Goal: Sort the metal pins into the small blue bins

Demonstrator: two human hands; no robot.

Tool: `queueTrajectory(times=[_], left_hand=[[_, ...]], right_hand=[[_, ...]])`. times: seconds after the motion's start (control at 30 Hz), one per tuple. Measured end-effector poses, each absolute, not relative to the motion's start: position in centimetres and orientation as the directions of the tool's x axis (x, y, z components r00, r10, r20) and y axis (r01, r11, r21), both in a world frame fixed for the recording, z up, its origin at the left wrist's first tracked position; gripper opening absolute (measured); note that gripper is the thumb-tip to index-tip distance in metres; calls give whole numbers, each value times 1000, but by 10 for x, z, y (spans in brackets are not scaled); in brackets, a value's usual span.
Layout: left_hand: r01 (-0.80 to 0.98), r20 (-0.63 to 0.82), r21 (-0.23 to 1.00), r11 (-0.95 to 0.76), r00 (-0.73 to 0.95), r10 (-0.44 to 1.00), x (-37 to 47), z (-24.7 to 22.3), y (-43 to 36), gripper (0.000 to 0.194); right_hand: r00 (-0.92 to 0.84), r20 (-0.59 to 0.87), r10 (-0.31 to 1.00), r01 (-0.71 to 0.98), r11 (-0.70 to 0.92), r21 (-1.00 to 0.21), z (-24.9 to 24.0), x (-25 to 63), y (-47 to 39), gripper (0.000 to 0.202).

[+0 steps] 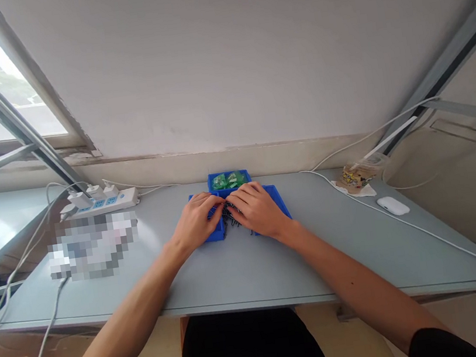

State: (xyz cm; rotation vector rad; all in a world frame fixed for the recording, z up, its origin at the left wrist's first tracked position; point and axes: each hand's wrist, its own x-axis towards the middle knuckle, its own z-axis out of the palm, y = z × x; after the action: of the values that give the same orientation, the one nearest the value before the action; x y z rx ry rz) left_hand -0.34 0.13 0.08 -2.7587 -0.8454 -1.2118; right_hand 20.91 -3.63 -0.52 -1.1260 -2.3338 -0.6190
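My left hand (195, 221) is over the left blue tray (216, 235), its fingers pinched together on something too small to make out. Its fingertips nearly meet those of my right hand (259, 210), which curls beside the right blue tray (277, 199) with fingers closed; what it grips is hidden. Small dark screws (231, 219) lie in a heap between the trays, beneath the fingertips. Behind the hands, a third blue tray (228, 174) holds green packets (235, 179).
A white power strip (109, 204) with plugs stands at the back left, near a blurred-out item. On the right are a white earphone case (393, 205), a clear container with brown scraps (358, 178), and a long white cable (432, 235) across the grey table (243, 278).
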Motion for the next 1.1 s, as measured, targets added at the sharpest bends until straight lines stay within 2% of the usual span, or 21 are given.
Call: queueTrajectory(times=[0.23,0.6,1.1], left_hand=[[414,666,207,-887,604,437,-2,-1,-1,22],[495,660,180,-850,580,478,-3,3,-1,27],[488,634,177,-855,607,478,-3,4,-4,26]], right_hand=[[-484,621,616,812,580,58,-10,207,-44,32],[-379,700,606,822,568,-46,-9,210,-44,27],[-398,701,592,812,583,-32,-13,211,-43,25]])
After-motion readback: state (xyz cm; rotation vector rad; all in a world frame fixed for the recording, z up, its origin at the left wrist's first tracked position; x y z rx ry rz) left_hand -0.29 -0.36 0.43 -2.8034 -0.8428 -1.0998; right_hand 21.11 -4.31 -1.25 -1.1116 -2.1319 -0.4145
